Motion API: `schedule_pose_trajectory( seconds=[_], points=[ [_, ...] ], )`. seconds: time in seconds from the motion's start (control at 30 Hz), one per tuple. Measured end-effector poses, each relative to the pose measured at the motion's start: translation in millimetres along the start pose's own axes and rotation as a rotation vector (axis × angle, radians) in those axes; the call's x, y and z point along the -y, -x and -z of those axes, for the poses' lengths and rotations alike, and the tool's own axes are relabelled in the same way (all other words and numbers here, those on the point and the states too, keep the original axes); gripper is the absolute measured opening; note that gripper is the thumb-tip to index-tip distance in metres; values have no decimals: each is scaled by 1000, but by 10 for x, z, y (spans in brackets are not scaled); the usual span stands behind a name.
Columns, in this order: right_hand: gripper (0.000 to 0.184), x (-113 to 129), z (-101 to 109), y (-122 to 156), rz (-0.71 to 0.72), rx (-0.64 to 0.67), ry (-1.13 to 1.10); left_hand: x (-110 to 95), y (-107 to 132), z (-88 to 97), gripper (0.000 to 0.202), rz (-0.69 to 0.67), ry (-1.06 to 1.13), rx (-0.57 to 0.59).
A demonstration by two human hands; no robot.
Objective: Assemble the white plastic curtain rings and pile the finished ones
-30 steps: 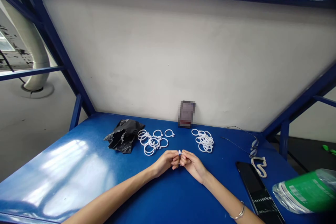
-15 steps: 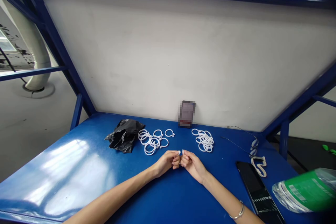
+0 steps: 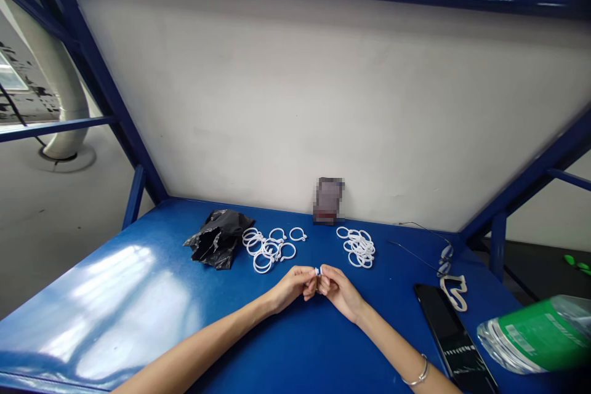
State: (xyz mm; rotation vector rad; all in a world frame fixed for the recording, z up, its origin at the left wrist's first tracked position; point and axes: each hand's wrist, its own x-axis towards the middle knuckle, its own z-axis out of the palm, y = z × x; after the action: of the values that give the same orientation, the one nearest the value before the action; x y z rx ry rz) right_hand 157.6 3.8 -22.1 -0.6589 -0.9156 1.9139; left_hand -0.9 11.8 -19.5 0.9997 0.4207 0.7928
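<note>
My left hand [image 3: 292, 286] and my right hand [image 3: 339, 289] meet at the middle of the blue table [image 3: 138, 301]. Both are closed in a pinch on one small white plastic ring [image 3: 317, 271], of which only a bit shows between the fingertips. A loose group of white rings [image 3: 266, 248] lies just beyond my left hand. A tighter pile of white rings [image 3: 359, 248] lies beyond my right hand.
A crumpled black bag [image 3: 218, 237] sits left of the rings. A small dark object [image 3: 329, 199] leans on the white back wall. At right lie a dark phone [image 3: 455, 338], a white cord [image 3: 455, 291], thin cables [image 3: 425, 245] and a plastic bottle with a green label [image 3: 535, 333].
Both hands stay together on the ring with only slight finger shifts; nothing else on the table has moved.
</note>
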Motion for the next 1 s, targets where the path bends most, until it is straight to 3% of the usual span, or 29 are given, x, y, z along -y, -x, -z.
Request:
schedule_pose_trajectory(
  seconds=[0.53,0.77,1.0],
  points=[
    [39,87,-12,48,-40,94,242,34,38,83,44,2,-92,72],
    [40,83,-18,38,-30,89,278,28,47,106,44,33,-165,20],
    [34,97,-24,44,-36,106,252,19,36,71,40,10,-86,-21]
  ],
)
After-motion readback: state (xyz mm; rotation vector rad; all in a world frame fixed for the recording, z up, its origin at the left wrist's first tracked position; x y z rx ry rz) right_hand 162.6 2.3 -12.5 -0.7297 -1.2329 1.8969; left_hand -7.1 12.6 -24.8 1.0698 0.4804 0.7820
